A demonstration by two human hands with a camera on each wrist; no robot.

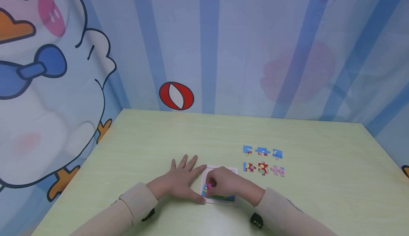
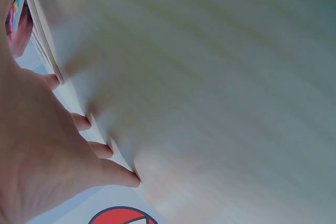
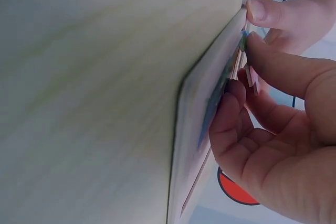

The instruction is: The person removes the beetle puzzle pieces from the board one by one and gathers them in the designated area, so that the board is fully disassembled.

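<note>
A puzzle board (image 1: 235, 171) with a pale frame lies flat near the front of the table, and blue and green puzzle picture shows at its lower part. My left hand (image 1: 180, 182) is spread flat beside it, its thumb and forefinger touching the board's left edge. Over the board, my right hand (image 1: 226, 182) pinches a colourful puzzle piece (image 1: 206, 188) at the lower left corner. The right wrist view shows that piece (image 3: 249, 74) tilted between thumb and fingers, close to the board. Much of the board is hidden under the right hand.
To the right of the board, several loose puzzle pieces (image 1: 263, 168) lie in two rows on the pale table (image 1: 153, 136). Behind the table hangs a blue striped cloth (image 1: 239, 51) with printed cartoon figures.
</note>
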